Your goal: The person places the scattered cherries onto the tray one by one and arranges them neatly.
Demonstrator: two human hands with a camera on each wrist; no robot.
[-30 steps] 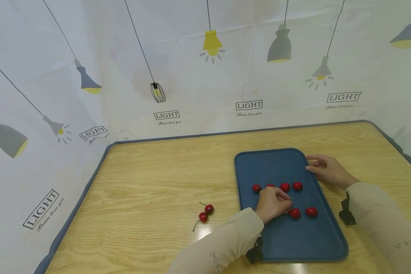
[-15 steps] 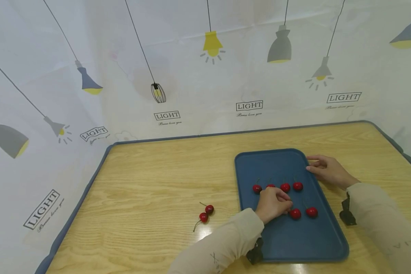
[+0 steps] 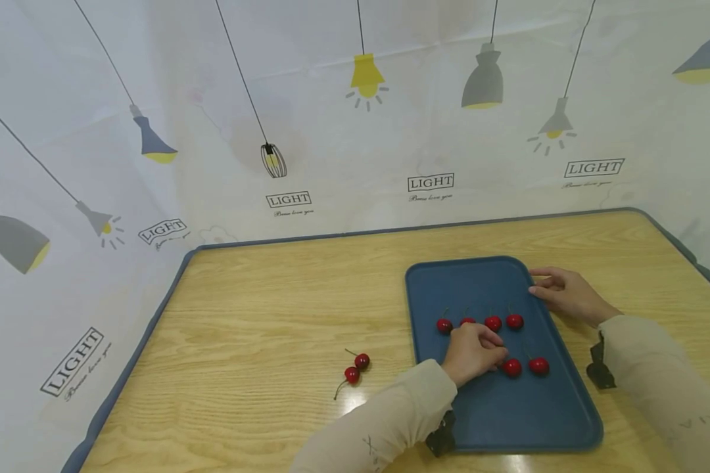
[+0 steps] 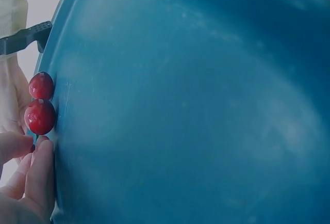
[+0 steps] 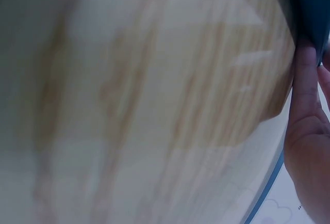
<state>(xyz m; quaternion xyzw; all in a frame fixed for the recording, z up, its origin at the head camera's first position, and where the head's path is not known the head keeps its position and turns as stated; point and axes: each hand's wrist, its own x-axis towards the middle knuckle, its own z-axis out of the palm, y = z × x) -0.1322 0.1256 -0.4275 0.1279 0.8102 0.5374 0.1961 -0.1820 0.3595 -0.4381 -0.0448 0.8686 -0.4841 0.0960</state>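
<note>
On a blue tray (image 3: 526, 417), my left hand (image 3: 470, 353) pinches the stem of a red cherry (image 3: 511, 367) between thumb and fingertips. The left wrist view shows this cherry (image 4: 39, 116) right at the fingertips, its stem running in between them. Another cherry (image 3: 539, 366) lies just right of it. Farther back is a row of cherries with stems up; one cherry (image 3: 467, 322) is partly hidden by my left hand. My right hand (image 3: 574, 299) holds the tray's right rim near its far corner, thumb and fingers at the edge.
Two cherries (image 3: 361, 360) with stems lie close together on the wooden table (image 3: 260, 328), left of the tray. A white curtain (image 3: 331, 131) printed with lamps stands behind the table, whose edge has a blue border.
The cherry at my left fingertips has shifted very slightly right and away, the left hand moving with it. My right hand stays at the tray's rim.
</note>
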